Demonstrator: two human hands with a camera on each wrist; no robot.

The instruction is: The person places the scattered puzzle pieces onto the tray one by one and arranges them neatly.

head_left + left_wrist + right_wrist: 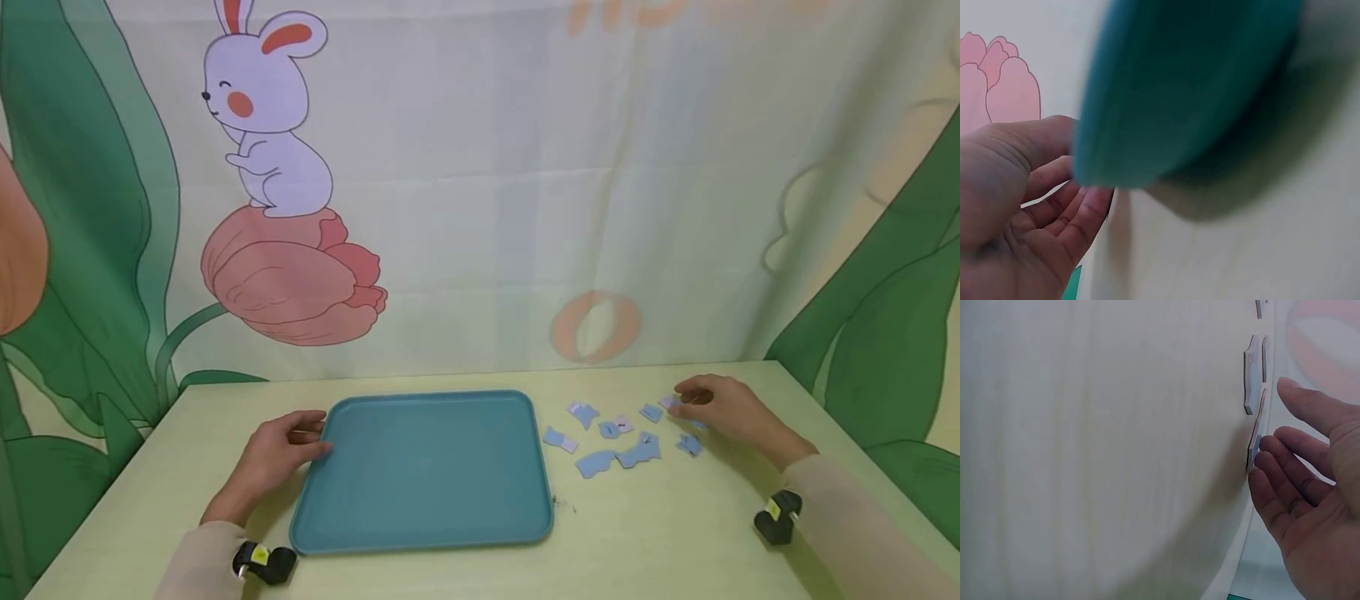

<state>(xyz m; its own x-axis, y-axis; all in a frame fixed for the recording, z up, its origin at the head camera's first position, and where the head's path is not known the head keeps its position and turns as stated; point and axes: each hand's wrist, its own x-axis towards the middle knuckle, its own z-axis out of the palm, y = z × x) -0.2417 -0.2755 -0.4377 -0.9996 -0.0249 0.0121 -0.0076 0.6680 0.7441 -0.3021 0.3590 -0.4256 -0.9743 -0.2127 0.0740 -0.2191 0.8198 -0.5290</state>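
A blue-green rectangular tray (427, 467) lies on the table, left of centre. My left hand (281, 450) is at its left edge, the thumb over the rim and the fingers along the outside; in the left wrist view the tray's rim (1113, 169) stands between them. Several flat blue and pinkish puzzle pieces (596, 463) are scattered to the right of the tray. Over the farthest right pieces hovers my right hand (723, 408), thumb and fingers apart. Its fingertips come close beside one puzzle piece (1256, 434) in the right wrist view.
The pale table (645, 533) ends at a hanging cloth (465, 208) printed with a rabbit, flowers and leaves. A black wrist camera (780, 517) is strapped to the right sleeve, another black camera (264, 563) to the left. Small specks (564, 502) lie beside the tray's right edge.
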